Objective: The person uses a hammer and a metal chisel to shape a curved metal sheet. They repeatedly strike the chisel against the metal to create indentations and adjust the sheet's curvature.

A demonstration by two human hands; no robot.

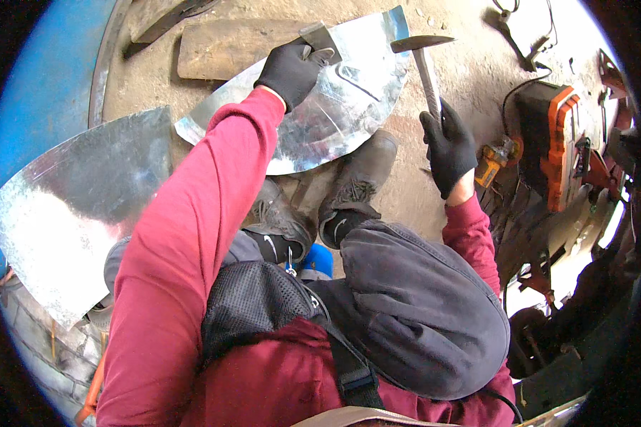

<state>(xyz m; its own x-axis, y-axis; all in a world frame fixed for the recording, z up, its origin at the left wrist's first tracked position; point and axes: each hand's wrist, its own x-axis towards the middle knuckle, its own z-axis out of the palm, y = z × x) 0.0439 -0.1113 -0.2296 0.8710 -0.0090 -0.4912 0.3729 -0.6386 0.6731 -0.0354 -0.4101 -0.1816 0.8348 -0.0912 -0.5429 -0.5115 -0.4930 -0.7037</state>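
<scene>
My left hand [290,75], in a black glove, is closed on a small dark metal piece [313,35] at the upper edge of a curved, shiny metal sheet [360,99], which lies above my boots [356,178]. My right hand [445,146], also gloved, grips the pale handle of a hammer [422,44] upright in view, its dark head near the sheet's right end. A second curved metal sheet [64,192] lies at the left, partly behind my left arm.
A wooden board [228,46] lies beyond the sheet on the dusty floor [142,82]. A blue panel [46,78] lines the left. At the right are an orange-and-black case [545,146], a yellow angle grinder [495,162], cables and dark metal clutter.
</scene>
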